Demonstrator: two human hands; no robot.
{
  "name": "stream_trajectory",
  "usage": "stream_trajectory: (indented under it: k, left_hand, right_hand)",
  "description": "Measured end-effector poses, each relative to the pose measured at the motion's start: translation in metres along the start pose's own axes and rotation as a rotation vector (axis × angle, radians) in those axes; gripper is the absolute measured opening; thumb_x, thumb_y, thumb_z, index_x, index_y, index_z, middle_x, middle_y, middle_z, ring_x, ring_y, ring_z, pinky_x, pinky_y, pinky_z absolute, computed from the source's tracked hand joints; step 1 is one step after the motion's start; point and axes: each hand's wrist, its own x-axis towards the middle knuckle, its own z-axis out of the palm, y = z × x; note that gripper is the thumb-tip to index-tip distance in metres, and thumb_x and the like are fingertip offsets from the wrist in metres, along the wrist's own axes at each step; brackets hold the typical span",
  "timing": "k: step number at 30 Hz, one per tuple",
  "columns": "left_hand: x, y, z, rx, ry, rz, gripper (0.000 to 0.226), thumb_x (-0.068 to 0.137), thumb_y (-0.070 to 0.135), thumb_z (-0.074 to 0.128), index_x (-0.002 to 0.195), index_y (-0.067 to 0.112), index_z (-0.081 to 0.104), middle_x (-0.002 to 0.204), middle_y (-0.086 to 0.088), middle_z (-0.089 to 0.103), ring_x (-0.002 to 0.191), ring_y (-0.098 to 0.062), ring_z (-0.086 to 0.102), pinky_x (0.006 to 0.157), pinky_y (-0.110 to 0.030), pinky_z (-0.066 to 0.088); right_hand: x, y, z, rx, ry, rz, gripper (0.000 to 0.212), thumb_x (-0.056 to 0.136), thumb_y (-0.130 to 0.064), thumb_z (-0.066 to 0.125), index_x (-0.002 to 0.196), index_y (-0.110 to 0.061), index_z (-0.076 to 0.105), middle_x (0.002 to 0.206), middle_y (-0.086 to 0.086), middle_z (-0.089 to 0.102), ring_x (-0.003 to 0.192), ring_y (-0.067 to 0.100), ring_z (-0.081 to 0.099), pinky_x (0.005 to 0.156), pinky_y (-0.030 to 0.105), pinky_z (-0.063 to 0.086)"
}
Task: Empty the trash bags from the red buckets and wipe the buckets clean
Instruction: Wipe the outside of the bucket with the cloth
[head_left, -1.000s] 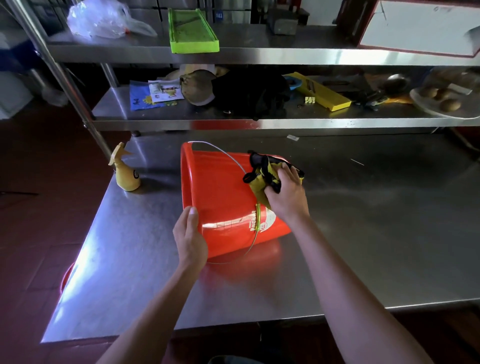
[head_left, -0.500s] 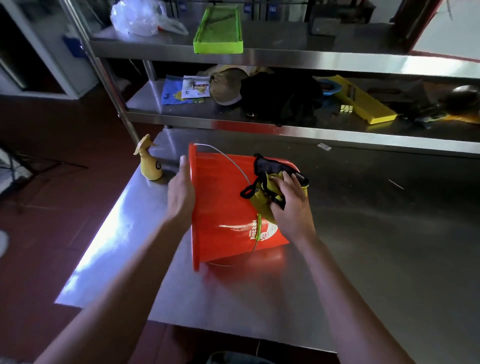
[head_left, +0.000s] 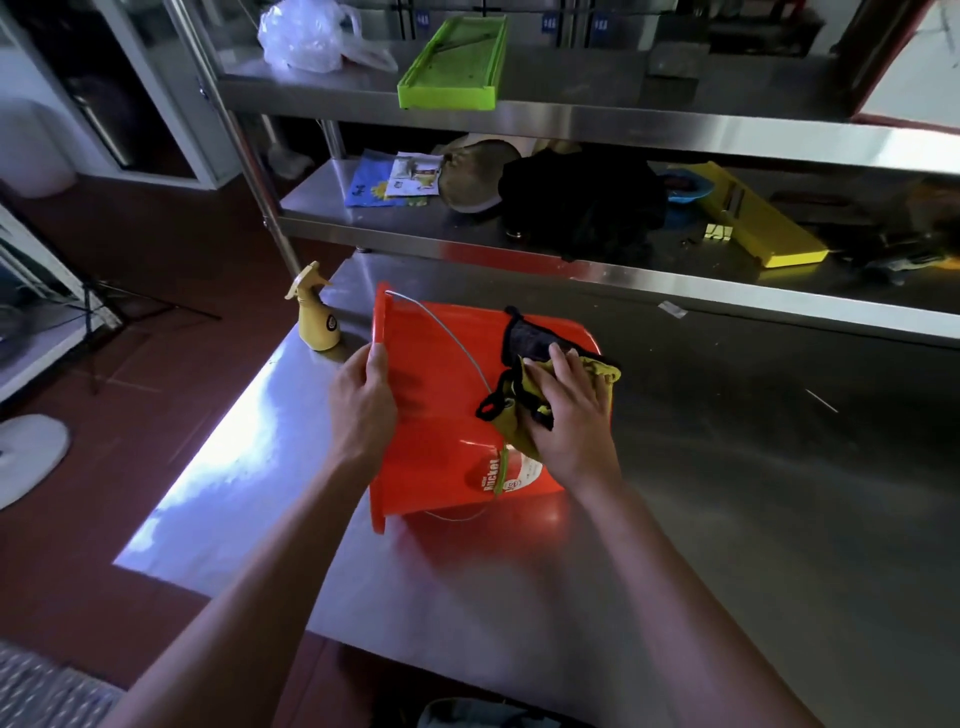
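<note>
A red bucket (head_left: 441, 415) lies on its side on the steel table (head_left: 727, 519), its mouth facing left and its wire handle draped across its wall. My left hand (head_left: 361, 402) grips the bucket's rim at the left. My right hand (head_left: 569, 415) presses a yellow cloth with black trim (head_left: 511, 410) against the bucket's upper wall near its base. A white label shows low on the bucket's side.
A yellow spray bottle (head_left: 314, 317) stands at the table's far left corner. Behind the table rise steel shelves (head_left: 675, 275) carrying a green tray (head_left: 452, 62), a plastic bag (head_left: 306, 34), a black bundle (head_left: 582, 202) and a yellow slicer (head_left: 753, 223). Red floor lies to the left.
My left hand moved from the bucket's lower wall up to its rim. My right hand with the cloth stayed on the bucket's wall near its base. The view swung left.
</note>
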Motion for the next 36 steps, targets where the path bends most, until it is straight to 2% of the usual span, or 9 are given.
stream_trajectory:
  k: [3, 8, 11, 14, 18, 21, 26, 30, 36]
  left_hand:
    - [-0.007, -0.010, -0.002, -0.026, 0.006, 0.011, 0.045, 0.110, 0.029, 0.044, 0.069, 0.011, 0.048, 0.058, 0.013, 0.040, 0.055, -0.007, 0.036, 0.054, -0.028, 0.031]
    - [-0.021, -0.016, -0.002, -0.083, 0.022, 0.038, 0.048, 0.109, 0.025, 0.048, 0.061, 0.029, 0.051, 0.057, 0.014, 0.040, 0.060, -0.007, 0.037, 0.057, -0.028, 0.030]
    - [-0.023, -0.021, -0.002, -0.134, 0.045, 0.030, 0.041, 0.106, 0.030, 0.049, 0.067, 0.020, 0.051, 0.063, 0.011, 0.041, 0.063, -0.012, 0.040, 0.062, -0.032, 0.032]
    - [-0.027, -0.023, -0.004, -0.150, 0.048, 0.053, 0.043, 0.108, 0.022, 0.048, 0.065, 0.025, 0.050, 0.058, 0.015, 0.043, 0.057, -0.004, 0.040, 0.058, -0.024, 0.033]
    - [-0.033, -0.026, -0.003, -0.171, 0.036, 0.057, 0.041, 0.109, 0.016, 0.047, 0.075, -0.002, 0.057, 0.053, 0.019, 0.044, 0.053, 0.002, 0.041, 0.054, -0.013, 0.031]
    - [-0.037, -0.028, -0.004, -0.189, 0.026, 0.059, 0.038, 0.109, 0.016, 0.046, 0.085, -0.010, 0.061, 0.056, 0.021, 0.050, 0.056, 0.003, 0.046, 0.056, -0.013, 0.035]
    - [-0.040, -0.028, -0.007, -0.248, 0.031, 0.049, 0.031, 0.104, 0.027, 0.049, 0.094, 0.011, 0.073, 0.066, 0.011, 0.058, 0.063, -0.005, 0.053, 0.059, -0.021, 0.041]
    - [-0.045, -0.025, -0.008, -0.242, 0.018, 0.070, 0.042, 0.108, 0.014, 0.047, 0.076, 0.034, 0.066, 0.061, 0.016, 0.052, 0.061, -0.001, 0.047, 0.059, -0.017, 0.037]
    - [-0.055, -0.031, -0.011, -0.239, 0.031, 0.073, 0.030, 0.103, 0.027, 0.048, 0.080, 0.032, 0.067, 0.068, 0.005, 0.062, 0.066, -0.009, 0.057, 0.061, -0.024, 0.043]
  right_hand:
    - [0.007, 0.005, -0.006, -0.008, -0.001, 0.011, 0.054, 0.098, -0.048, 0.058, 0.148, -0.029, 0.048, 0.164, 0.001, 0.030, 0.155, 0.021, 0.017, 0.122, 0.058, 0.011]
    - [0.026, 0.009, -0.014, -0.035, -0.025, 0.027, 0.054, 0.099, -0.047, 0.055, 0.148, -0.026, 0.049, 0.163, -0.001, 0.033, 0.154, 0.019, 0.020, 0.123, 0.055, 0.011]
    - [0.034, 0.007, -0.015, -0.041, -0.063, -0.015, 0.055, 0.099, -0.045, 0.056, 0.149, -0.025, 0.047, 0.163, 0.000, 0.033, 0.154, 0.020, 0.019, 0.124, 0.053, 0.010]
    - [0.042, 0.004, -0.012, -0.050, -0.091, -0.068, 0.055, 0.100, -0.044, 0.056, 0.150, -0.024, 0.047, 0.162, 0.000, 0.035, 0.154, 0.020, 0.021, 0.124, 0.053, 0.012]
    - [0.057, -0.016, -0.007, -0.036, -0.092, -0.126, 0.052, 0.099, -0.044, 0.058, 0.146, -0.023, 0.052, 0.157, 0.001, 0.043, 0.150, 0.024, 0.031, 0.121, 0.057, 0.020]
    - [0.068, -0.038, -0.002, -0.033, -0.117, -0.186, 0.052, 0.098, -0.044, 0.058, 0.145, -0.023, 0.054, 0.154, 0.001, 0.048, 0.148, 0.025, 0.036, 0.120, 0.056, 0.025]
    - [0.081, -0.065, 0.007, -0.029, -0.158, -0.260, 0.053, 0.094, -0.045, 0.059, 0.144, -0.025, 0.055, 0.151, 0.000, 0.052, 0.144, 0.025, 0.041, 0.115, 0.055, 0.032]
    - [0.086, -0.083, 0.013, -0.020, -0.166, -0.302, 0.056, 0.090, -0.049, 0.053, 0.142, -0.027, 0.057, 0.148, -0.003, 0.055, 0.143, 0.025, 0.043, 0.112, 0.057, 0.034]
    - [0.078, -0.084, 0.013, 0.076, -0.176, -0.297, 0.055, 0.088, -0.051, 0.056, 0.138, -0.028, 0.061, 0.146, -0.004, 0.057, 0.143, 0.025, 0.044, 0.116, 0.060, 0.030]
